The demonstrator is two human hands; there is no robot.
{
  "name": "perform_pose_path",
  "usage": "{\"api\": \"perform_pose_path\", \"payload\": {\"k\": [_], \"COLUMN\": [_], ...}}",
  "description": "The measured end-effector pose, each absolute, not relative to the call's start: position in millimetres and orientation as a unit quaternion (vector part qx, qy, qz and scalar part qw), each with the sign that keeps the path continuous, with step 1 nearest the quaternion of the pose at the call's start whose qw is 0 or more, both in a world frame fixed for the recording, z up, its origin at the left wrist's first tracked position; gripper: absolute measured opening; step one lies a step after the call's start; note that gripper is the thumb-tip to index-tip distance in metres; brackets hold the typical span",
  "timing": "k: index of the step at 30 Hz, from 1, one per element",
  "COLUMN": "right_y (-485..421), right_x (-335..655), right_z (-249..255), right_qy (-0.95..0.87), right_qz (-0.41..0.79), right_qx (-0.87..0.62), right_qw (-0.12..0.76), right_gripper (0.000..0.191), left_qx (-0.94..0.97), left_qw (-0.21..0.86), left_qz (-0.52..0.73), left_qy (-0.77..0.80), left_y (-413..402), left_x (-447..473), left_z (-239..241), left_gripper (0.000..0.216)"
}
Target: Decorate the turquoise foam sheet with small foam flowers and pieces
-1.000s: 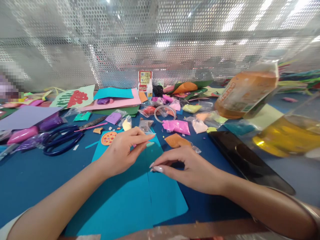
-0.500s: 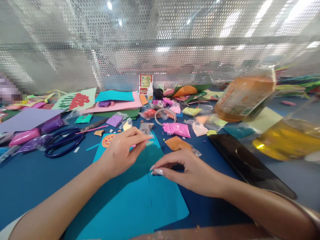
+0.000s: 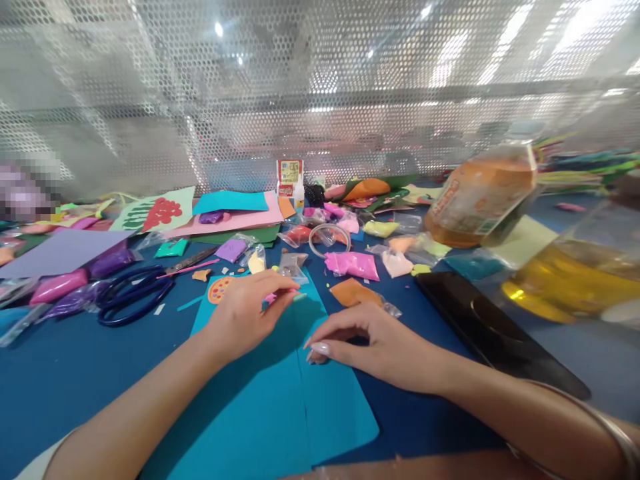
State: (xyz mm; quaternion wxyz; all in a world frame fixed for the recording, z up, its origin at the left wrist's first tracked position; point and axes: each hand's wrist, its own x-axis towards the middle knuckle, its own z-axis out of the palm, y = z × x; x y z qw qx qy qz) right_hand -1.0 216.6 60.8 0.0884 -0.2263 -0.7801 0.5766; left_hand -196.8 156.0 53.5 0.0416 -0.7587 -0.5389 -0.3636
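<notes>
Fingertips of the right hand (image 3: 375, 348) have curled slightly further beneath its thumb, pinched narrow; the left hand's (image 3: 245, 313) thumb and forefinger nearly meet. I cannot tell whether either holds anything. Beneath both lies a turquoise card (image 3: 250, 413), a pizza-patterned disc (image 3: 219, 289) at the left hand's ten o'clock.

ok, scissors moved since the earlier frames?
No: the scissors lie in the same spot relative to the orange scrap beside them; no visible shift.
</notes>
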Motion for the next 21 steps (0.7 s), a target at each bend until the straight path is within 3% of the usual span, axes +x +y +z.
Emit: {"api": "perform_pose_path", "payload": {"k": [7,17,21], "right_y": [216.5,216.5,217.0], "right_x": [-0.8,-0.1,-0.8], "right_z": [61.2,60.9,59.9], "right_qy": [-0.784,-0.794,-0.804], "right_qz": [0.572,0.56,0.55], "right_qx": [-0.224,-0.219,-0.206], "right_qw": [0.088,0.09,0.095], "right_gripper": [0.021,0.021,0.023], "left_qx": [-0.761,-0.776,-0.781], "left_qw": [0.051,0.065,0.049], "left_qz": [-0.361,-0.346,-0.334], "left_qy": [-0.536,-0.523,-0.526], "left_y": [155.9,156.6,159.7], "left_x": [-197.3,-198.5,-198.7], "left_z": [54.7,53.4,51.2], "left_gripper": [0.008,0.022,0.015]}}
